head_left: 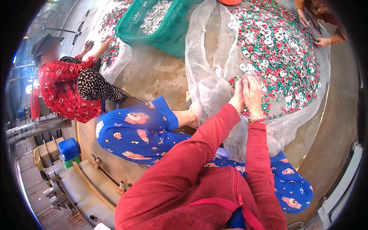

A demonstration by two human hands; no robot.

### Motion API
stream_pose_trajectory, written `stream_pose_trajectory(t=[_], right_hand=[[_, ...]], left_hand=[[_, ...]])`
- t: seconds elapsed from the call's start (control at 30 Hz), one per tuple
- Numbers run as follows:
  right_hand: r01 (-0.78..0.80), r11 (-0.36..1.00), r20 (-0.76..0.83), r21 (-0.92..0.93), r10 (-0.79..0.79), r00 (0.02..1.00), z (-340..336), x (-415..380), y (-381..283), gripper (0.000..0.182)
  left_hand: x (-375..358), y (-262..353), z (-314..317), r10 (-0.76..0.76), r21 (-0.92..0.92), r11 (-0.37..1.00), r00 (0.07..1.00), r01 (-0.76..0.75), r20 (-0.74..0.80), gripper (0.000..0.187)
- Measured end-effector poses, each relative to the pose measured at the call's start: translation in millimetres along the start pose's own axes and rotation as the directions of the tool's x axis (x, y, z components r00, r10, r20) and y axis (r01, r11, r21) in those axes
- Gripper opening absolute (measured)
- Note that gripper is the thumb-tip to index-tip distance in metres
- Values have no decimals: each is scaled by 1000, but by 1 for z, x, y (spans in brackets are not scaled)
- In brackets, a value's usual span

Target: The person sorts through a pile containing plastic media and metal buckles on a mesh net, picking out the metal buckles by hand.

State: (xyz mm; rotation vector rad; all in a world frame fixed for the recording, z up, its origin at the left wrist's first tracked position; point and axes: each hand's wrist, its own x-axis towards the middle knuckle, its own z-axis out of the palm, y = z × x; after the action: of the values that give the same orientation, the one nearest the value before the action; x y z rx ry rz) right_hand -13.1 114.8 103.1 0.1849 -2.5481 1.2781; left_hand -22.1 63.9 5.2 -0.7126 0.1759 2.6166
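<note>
My left hand (238, 96) and my right hand (252, 94) meet side by side at the near edge of a spread heap. Their fingers are closed and pressed together, and whatever they pinch is hidden. White pull-tab-like pieces with openings (250, 69) lie just beyond my fingertips. Small red and green pieces (274, 78) are mixed with them across the heap. Underneath is a sheer white net cloth (207, 86), bunched up to the left of my hands and draped toward my lap.
A green mesh basket (128, 28) holds white pieces (155, 17) at the top. A person in a red patterned top (63, 90) sits left beside another heap. Another person's hands (322, 41) reach in at upper right. A metal tank (84, 184) stands lower left.
</note>
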Motion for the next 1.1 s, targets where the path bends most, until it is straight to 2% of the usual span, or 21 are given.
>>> stream_pose_trajectory(t=[0.03,0.07,0.1,0.2,0.23,0.27,0.33,0.37,0.43,0.5,0.53,0.57,0.6,0.63,0.7,0.73,0.8,0.87,0.93,1.0,1.1], right_hand=[[58,998,-64,9,-57,996,3,0,-1,15],[152,988,-150,-13,-152,977,-2,6,-7,15],[126,992,-201,13,-121,972,-11,11,-18,16],[-46,983,-269,180,94,958,-35,24,-23,21],[-107,977,-256,187,153,954,-45,27,-20,23],[-149,977,-283,154,188,941,-51,27,-12,25],[-213,957,-336,199,271,902,-54,23,22,25],[-205,959,-384,195,267,884,-54,16,49,27],[-416,901,-359,123,431,828,-61,8,54,35],[-597,800,-245,59,591,768,-65,-4,78,50],[-626,778,-173,-52,611,773,-64,-15,101,53],[-641,749,-96,-170,635,767,-64,-25,122,56],[-648,736,-35,-197,655,755,-63,-32,128,59],[-648,727,30,-226,670,741,-63,-36,131,61],[-649,718,94,-250,685,722,-61,-33,133,62],[-617,725,90,-307,667,740,-57,-33,132,61],[-482,779,71,-401,550,832,-39,-34,132,60],[-434,818,24,-376,477,878,-27,-29,134,57],[-253,878,26,-407,288,957,-11,-39,156,51],[-281,886,52,-368,321,946,-6,-51,160,44],[-443,849,28,-288,470,882,6,-63,169,32]], left_hand=[[9,4,1,112,-26,994,989,-110,100,34],[-22,15,47,40,-44,998,994,-45,-98,32],[-15,25,52,38,-128,990,992,-53,-117,26],[3,103,86,-8,-388,919,986,72,165,16],[-3,137,116,135,-256,965,947,-59,290,15],[7,174,141,263,-268,947,911,-180,317,16],[26,266,174,275,-293,948,770,-120,575,42],[14,292,181,269,-281,946,874,-161,405,51],[1,327,201,254,-199,950,966,-241,43,77],[-6,321,198,223,34,975,971,-221,-84,61],[-4,307,182,266,249,931,963,-266,34,59],[-2,287,165,279,438,840,947,-321,157,56],[2,265,152,186,552,779,950,-298,250,50],[19,250,129,18,652,722,948,-232,317,27],[31,184,99,-130,953,275,977,-126,167,29],[40,145,77,-190,984,-52,969,-170,158,27],[55,79,26,-315,613,-643,888,-459,335,25],[69,50,-16,-427,129,-777,666,-616,612,23],[62,44,-19,-457,-211,-807,355,-552,816,20],[52,48,-7,-383,156,-830,750,-536,540,26],[48,65,-20,-293,246,-885,883,-395,366,19]])
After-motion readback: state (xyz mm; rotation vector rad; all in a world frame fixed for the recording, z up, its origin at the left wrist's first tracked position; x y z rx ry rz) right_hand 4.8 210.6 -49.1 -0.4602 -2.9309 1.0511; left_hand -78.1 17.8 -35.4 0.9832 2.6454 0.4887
